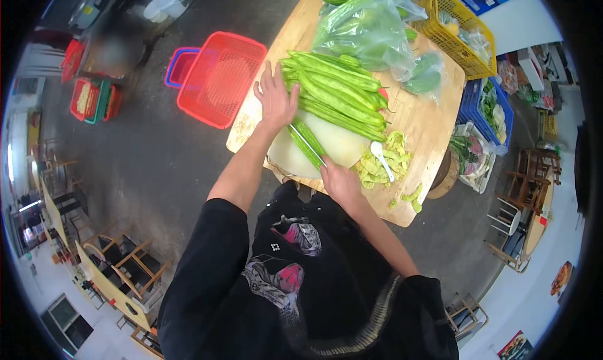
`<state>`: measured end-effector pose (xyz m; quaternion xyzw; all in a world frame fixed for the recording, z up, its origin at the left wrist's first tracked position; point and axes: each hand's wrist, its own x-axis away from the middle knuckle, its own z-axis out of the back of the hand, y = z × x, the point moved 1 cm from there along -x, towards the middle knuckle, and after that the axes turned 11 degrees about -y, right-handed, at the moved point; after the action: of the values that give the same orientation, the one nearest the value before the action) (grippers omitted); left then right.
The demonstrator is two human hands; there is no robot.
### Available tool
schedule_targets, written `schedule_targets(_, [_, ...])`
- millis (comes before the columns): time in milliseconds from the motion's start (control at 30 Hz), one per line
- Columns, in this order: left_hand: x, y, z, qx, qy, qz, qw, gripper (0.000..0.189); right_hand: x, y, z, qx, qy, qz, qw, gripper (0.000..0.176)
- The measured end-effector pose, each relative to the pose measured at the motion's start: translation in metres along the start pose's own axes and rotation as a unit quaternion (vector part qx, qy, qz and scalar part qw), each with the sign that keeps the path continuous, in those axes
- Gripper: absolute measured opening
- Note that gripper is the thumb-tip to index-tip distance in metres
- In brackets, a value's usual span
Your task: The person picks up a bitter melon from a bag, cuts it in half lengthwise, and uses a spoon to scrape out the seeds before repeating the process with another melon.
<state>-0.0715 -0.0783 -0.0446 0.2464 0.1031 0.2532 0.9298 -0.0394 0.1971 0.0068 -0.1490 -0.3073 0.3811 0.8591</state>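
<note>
On a round white cutting board [342,140] lies a green pepper [306,147], with a knife [300,136] along its length. My right hand [343,183] is closed round the knife's handle at the board's near edge. My left hand [276,99], fingers spread, rests against the left end of a pile of long green peppers [342,90]. Right of the board, light green scraps [396,149] lie with a white spoon [382,161] on them.
Green vegetables in clear plastic bags [364,27] stand at the wooden table's [408,200] far side. A red basket [223,80] is left of the table. Yellow [449,49] and blue [468,102] crates stand at the right.
</note>
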Motion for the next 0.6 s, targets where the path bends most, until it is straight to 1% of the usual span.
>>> schedule_targets(100, [0.007,0.004,0.009,0.026,0.041,0.019,0.999,0.076,0.001,-0.002,0.004,-0.009,-0.008,-0.002,1.000,0.031])
schedule_targets(167, [0.026,-0.016,-0.001,0.172,0.105,0.091,0.975,0.071,0.000,0.000,0.003,-0.018,-0.021,-0.010,1.000,0.033])
schedule_targets(200, [0.039,-0.025,-0.010,0.244,0.136,0.127,0.952,0.068,-0.001,0.001,0.003,-0.023,-0.028,-0.014,0.999,0.034])
schedule_targets(267, [0.090,-0.023,-0.026,0.345,0.107,0.225,0.905,0.061,-0.002,0.002,0.004,-0.028,-0.016,-0.003,0.999,0.034])
schedule_targets(333, [0.144,-0.021,-0.055,0.388,0.004,0.256,0.885,0.063,-0.001,0.003,0.004,-0.035,-0.011,0.004,0.999,0.033])
schedule_targets(400, [0.175,0.022,-0.052,0.480,-0.104,0.305,0.816,0.069,-0.002,0.005,0.006,-0.038,-0.015,0.014,0.999,0.032])
schedule_targets(467, [0.187,0.043,-0.063,0.514,-0.102,0.315,0.792,0.071,-0.006,0.005,0.008,-0.038,-0.030,0.002,0.999,0.031])
schedule_targets(500, [0.189,0.047,-0.066,0.486,-0.096,0.320,0.807,0.072,-0.006,0.005,0.008,-0.039,-0.039,-0.005,0.998,0.030])
schedule_targets(600, [0.187,0.049,-0.067,0.459,-0.088,0.323,0.823,0.069,-0.007,0.007,0.008,-0.042,-0.043,0.001,0.998,0.031])
